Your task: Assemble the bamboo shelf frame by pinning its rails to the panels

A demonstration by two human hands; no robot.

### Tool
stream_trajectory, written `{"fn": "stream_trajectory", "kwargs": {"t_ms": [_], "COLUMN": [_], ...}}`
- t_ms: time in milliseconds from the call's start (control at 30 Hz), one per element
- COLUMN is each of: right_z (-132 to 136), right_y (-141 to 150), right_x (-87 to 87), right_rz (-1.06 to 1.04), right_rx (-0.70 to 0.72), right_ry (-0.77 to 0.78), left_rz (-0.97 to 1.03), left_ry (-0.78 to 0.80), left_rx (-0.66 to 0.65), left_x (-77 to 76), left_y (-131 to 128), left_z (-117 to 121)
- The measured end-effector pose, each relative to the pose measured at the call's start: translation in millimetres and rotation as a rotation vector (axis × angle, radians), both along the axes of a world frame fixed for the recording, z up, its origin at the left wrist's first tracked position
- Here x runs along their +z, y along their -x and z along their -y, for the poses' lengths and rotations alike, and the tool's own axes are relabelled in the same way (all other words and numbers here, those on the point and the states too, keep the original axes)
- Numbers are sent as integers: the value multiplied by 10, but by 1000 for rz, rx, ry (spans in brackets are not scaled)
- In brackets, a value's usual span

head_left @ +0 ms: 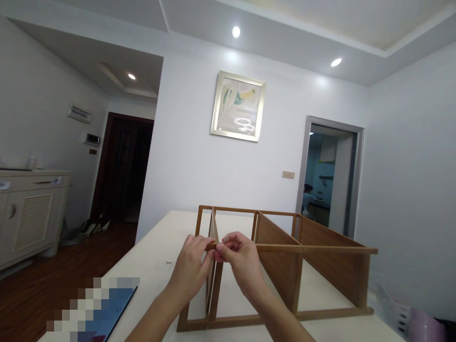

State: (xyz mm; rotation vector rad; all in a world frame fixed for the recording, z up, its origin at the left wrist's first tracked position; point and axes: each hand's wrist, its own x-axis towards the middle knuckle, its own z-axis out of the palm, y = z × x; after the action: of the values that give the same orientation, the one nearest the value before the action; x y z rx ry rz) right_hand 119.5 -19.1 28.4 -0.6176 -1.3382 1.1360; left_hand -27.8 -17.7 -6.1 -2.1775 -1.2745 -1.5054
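While both hands (213,256) pinch it, the frame (335,249) (brown) extends rightward.

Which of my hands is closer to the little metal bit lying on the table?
Your left. Your left hand is a little to the right of the metal bit; your right hand is farther right.

Home interior. Framed picture (238,106) on white wall, upper middle; louvered cabinet (33,216), far left; shoes (95,227) on wood floor (78,266) by dark door (123,166), left; doorway (329,175) at right shows kitchen-like room.
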Motion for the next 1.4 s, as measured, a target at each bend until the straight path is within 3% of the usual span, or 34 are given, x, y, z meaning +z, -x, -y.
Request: {"fn": "stream_trajectory", "kwargs": {"t_ms": [233,533,800,1133,1400], "right_z": [-3,14,-1,-44,-31], "right_y": [-70,-58,-68,-72,-78], "right_x": [-71,-129,-165,42,-72], "right_rz": [-71,-196,-157,90,-47], "right_rx": [-2,39,3,-6,0], "right_ry": [88,162,109,3,59], "left_rz": [28,9,31,32,21], "left_ry": [-39,16,28,68,61], "left_rx": [55,11,-23,-13,4], "left_x": [-3,6,42,8,13], "left_y": [-42,-1,1,-6,-16], "left_z": [-4,10,56,14,4]}}
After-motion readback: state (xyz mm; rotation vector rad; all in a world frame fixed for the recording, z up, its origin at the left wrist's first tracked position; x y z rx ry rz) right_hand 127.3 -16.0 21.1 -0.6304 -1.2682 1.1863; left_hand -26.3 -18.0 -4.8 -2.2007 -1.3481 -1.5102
